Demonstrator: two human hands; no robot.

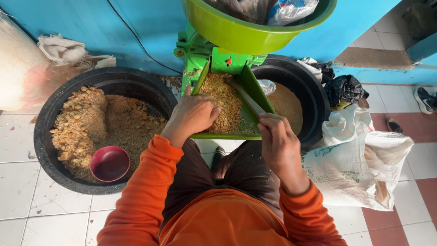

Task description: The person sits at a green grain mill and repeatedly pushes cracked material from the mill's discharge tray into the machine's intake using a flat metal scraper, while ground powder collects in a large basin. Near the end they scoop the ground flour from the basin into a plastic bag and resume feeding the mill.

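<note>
The left hand (193, 114), fingers curled, presses into loose, crumbly tan meal (223, 102) lying in the green metal feed tray (252, 86). The right hand (275, 136) is closed around a stiff grey stick (248, 98); the meal likely scatters easily and is best pushed.

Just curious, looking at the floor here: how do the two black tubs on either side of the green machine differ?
The left tub holds coarse, lumpy crumbs; the right tub holds fine, smooth powder. The left tub has a maroon bowl in it; the right tub shows none. The left tub is in full view; the right is partly hidden. Both are round and black.
</note>
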